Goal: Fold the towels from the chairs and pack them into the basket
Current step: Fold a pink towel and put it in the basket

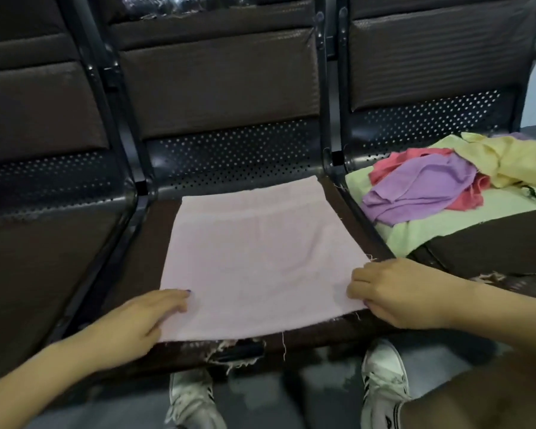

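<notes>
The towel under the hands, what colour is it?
Pale pink towel, plain; head view.

I count three dark seats: left seat, middle seat, right seat. Towels I can tell apart are five: one pink towel lying flat, then in the pile one purple, one red, one light green, one yellow. Two hands, left hand and right hand. Two white sneakers, left sneaker and right sneaker.

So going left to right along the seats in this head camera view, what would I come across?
Empty left seat → left hand → pink towel → right hand → pile of unfolded towels on the right seat.
</notes>
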A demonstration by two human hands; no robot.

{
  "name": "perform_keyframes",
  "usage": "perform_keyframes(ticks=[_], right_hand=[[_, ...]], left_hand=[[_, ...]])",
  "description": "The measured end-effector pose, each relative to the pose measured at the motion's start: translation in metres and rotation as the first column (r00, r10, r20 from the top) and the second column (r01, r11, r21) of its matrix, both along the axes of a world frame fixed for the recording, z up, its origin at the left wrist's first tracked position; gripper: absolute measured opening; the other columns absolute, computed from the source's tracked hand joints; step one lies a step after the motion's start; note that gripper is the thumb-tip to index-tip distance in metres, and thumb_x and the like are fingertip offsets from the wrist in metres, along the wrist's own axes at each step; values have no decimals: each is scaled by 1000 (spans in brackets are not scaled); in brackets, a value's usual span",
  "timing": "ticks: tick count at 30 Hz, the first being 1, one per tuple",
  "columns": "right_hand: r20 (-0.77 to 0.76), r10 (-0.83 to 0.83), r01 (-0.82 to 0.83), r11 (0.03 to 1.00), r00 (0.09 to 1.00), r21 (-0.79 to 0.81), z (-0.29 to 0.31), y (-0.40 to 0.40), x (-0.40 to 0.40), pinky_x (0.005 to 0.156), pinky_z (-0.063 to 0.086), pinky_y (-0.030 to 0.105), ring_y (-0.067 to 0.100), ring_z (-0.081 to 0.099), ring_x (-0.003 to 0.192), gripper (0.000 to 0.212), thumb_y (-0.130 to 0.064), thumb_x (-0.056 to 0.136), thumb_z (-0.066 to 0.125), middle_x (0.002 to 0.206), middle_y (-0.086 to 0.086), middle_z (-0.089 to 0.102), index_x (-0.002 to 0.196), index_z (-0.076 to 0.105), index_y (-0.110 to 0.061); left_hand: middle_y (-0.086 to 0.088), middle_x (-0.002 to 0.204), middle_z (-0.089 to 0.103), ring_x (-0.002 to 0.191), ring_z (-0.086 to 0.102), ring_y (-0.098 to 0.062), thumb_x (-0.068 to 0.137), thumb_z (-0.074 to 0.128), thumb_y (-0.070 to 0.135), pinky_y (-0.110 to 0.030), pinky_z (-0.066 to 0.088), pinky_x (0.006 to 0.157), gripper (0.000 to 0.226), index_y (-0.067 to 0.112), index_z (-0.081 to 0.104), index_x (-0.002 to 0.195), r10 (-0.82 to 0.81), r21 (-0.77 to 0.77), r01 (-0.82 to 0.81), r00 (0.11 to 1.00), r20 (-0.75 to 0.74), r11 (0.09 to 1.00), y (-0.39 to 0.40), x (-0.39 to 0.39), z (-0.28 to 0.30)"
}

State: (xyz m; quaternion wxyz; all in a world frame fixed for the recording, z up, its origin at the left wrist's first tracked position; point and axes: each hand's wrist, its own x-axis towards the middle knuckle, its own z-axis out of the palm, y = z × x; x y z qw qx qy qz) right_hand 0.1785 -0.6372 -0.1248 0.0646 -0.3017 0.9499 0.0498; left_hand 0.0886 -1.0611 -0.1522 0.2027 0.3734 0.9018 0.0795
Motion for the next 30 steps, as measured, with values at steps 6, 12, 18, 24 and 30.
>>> perform_keyframes(ticks=[6,12,18,24,30], right_hand=[[-116,-31,20,995,993,-99,-26,14,10,61,57,28,13,65,77,52,-13,62,52,95,-9,65,112,64,-24],[-246,-129,117,991,961,-63,-40,7,-1,36,46,27,16,59,59,68,-1,30,77,75,-4,56,94,67,-23],[-58,-330,313,928,942,-205,-25,4,-19,71,46,30,15,58,90,30,-42,90,42,94,-4,59,99,65,-25],[37,-396,385,862,918,-329,-41,10,-17,75,47,38,24,58,86,32,-25,78,49,93,-2,59,104,69,-24],[308,-403,491,511,862,-706,-32,15,-20,94,35,8,-6,55,106,51,-11,85,65,109,-27,56,83,63,-62]], left_hand=[[37,135,15,127,18,17,89,52,19,6,5,99,59,47,24,133,197,80,-189,976,-96,979,-28,36,-1],[9,92,73,76,71,-9,72,52,24,-20,53,49,29,22,72,94,100,33,-96,883,-458,995,-11,46,-2],[14,90,60,70,57,-10,81,45,19,-16,16,40,15,27,54,90,259,67,-259,842,-474,964,22,36,-4],[11,103,40,90,39,-9,92,47,25,-26,35,75,8,28,40,93,448,102,-440,836,-318,892,28,24,-9],[8,84,70,84,62,-2,82,60,-5,-18,46,75,39,33,66,75,627,449,-613,766,139,649,21,13,-3]])
